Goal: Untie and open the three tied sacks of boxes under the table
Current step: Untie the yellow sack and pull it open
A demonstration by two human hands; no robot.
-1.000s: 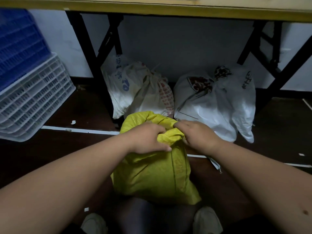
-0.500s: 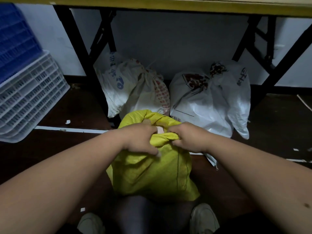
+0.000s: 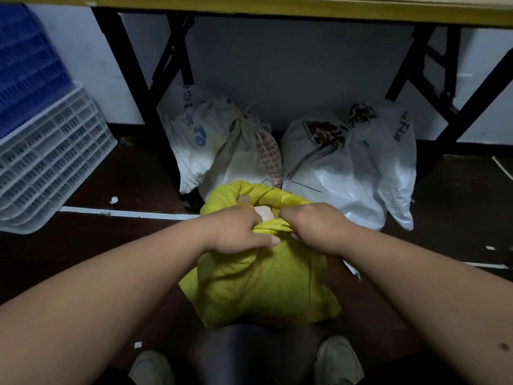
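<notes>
A yellow woven sack (image 3: 263,284) stands on the dark floor right in front of me. My left hand (image 3: 236,232) grips the bunched yellow cloth at its mouth from the left. My right hand (image 3: 313,226) grips the same bunch from the right. Between the hands the mouth gapes a little and a pale box (image 3: 265,212) shows inside. Behind it, under the table, a cream sack with blue and red print (image 3: 222,145) and a white sack with dark red print (image 3: 341,162) both sit with tied necks.
The yellow table edge (image 3: 305,12) runs overhead, with black folding legs at left (image 3: 138,101) and right (image 3: 455,112). White (image 3: 50,162) and blue (image 3: 25,65) plastic crates stack at left. A white tape line (image 3: 125,213) crosses the floor. My shoes (image 3: 338,359) are below.
Both hands have pulled the yellow sack's gathered mouth apart; a pale box now shows in the gap. The view has shifted slightly.
</notes>
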